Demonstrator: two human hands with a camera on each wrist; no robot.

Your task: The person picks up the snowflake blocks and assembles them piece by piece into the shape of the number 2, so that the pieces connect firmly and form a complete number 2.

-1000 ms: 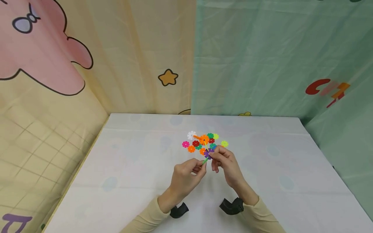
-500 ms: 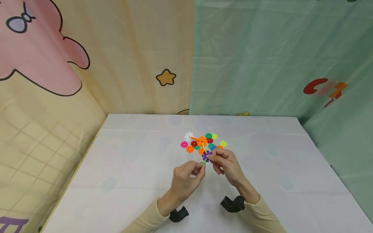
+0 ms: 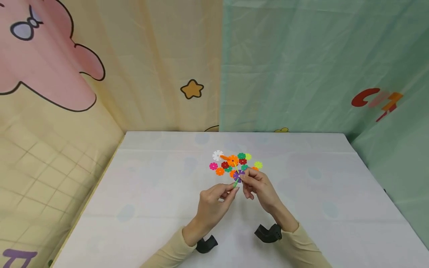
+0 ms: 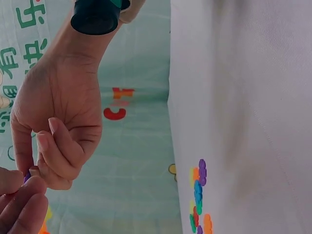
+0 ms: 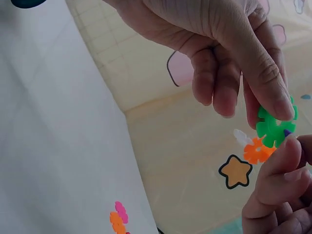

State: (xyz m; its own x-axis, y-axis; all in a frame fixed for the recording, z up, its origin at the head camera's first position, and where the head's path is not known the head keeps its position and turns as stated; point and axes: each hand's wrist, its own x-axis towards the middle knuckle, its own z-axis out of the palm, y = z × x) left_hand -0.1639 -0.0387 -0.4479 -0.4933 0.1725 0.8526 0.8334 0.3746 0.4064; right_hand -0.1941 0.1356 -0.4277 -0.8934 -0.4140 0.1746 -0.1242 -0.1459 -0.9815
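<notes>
Head view: left hand (image 3: 212, 207), fingers pinching green disc (image 3: 236, 182); right hand (image 3: 263, 190), fingers pinching purple disc (image 3: 237, 176); multicoloured discs (image 3: 242, 161) on white surface (image 3: 161, 182), at hands' twelve o'clock.

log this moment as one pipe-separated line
left hand: pinches green disc | right hand: pinches purple disc | orange disc: appears joined via yellow piece | more discs: on white table

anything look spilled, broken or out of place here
Nothing clearly stands out. The left hand pinches the green disc, the right hand the purple disc, and the loose discs sit clustered on the table beyond. I see no breakage, though the hands partly hide some discs.
</notes>
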